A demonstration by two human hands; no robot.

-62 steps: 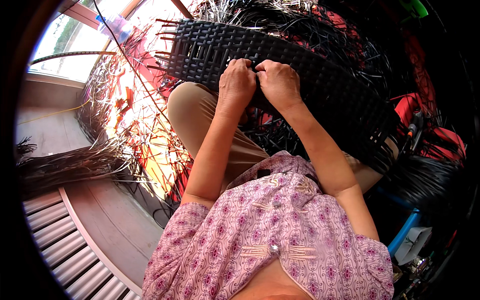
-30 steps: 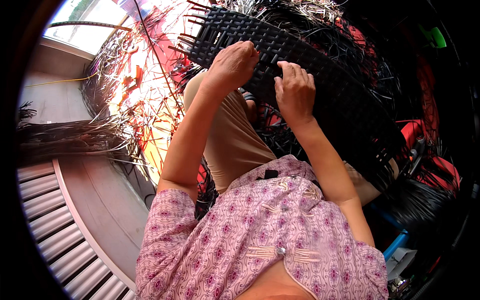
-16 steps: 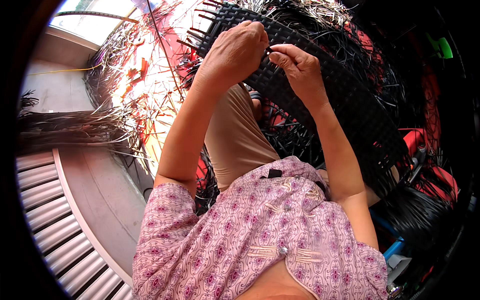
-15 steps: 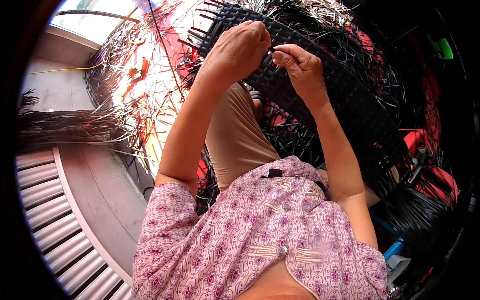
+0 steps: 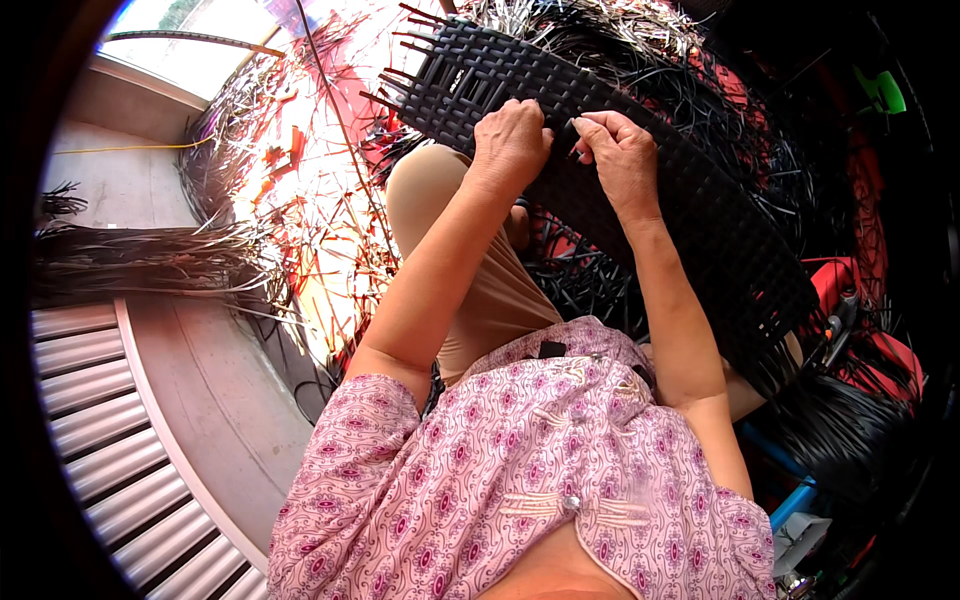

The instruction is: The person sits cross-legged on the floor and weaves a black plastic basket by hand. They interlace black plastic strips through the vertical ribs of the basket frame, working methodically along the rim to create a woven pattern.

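Observation:
A long panel woven from flat black plastic strips point(image 5: 690, 215) slopes from the upper middle down to the right, across my legs. Loose strip ends stick out at its upper left end. Above the weave my left hand point(image 5: 512, 145) is closed, knuckles up, and what its fingers hold is hidden. Close by on the right, the thumb and forefinger of my right hand point(image 5: 622, 165) pinch the end of a black strip point(image 5: 571, 127). A small gap separates the two hands.
Loose black strips point(image 5: 250, 130) cover the red floor on the left and behind the panel. A bundle of strips point(image 5: 150, 262) lies at the left, above a roller conveyor point(image 5: 125, 440). Another black bundle point(image 5: 835, 430) and red plastic pieces point(image 5: 835, 280) are at the right.
My left hand has moved down and right, closer to the weave. My right hand has lowered slightly and shifted right. More of the panel's upper left end shows, and my knee is more visible.

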